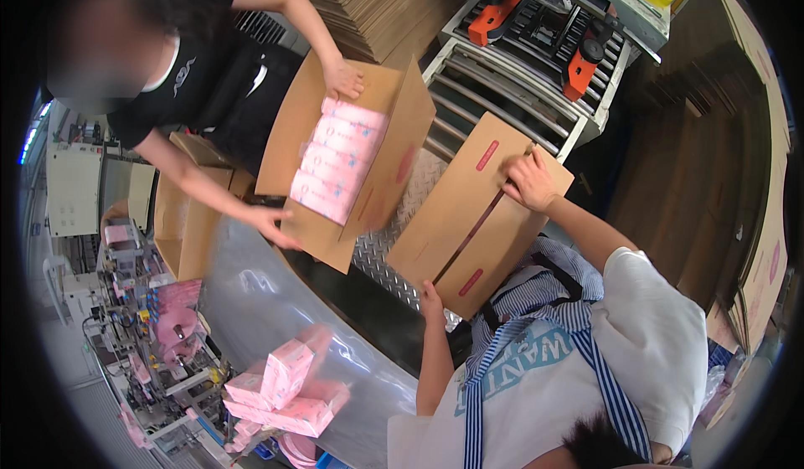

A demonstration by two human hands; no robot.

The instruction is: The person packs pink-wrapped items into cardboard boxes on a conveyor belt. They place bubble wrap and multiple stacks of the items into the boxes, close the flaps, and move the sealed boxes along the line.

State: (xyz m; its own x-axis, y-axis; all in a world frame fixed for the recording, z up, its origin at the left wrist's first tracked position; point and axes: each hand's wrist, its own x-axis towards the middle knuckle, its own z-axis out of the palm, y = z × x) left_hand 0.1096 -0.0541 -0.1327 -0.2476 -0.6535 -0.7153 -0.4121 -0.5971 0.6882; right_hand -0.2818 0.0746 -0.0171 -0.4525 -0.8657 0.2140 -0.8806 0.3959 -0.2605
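Note:
A brown cardboard box (452,209) with small red printed labels lies tilted in front of me. Its top flaps are folded in, leaving a narrow dark gap between them. My left hand (432,301) grips the near left edge, thumb on top and the other fingers mostly hidden. At the far right end, my right hand (530,181) presses on the flaps with bent fingers closed at their edges. Beside this box, a co-worker's hands (343,79) hold an open cardboard box (389,176) filled with pink-and-white packs (339,155).
A roller conveyor (473,92) leads to a taping machine with orange arms (582,71). Flattened cartons (368,4) are stacked behind. Pink packs (289,368) sit by a curved metal table (251,276). Machinery with a pink roll (177,327) stands left, another open box (176,218) near it.

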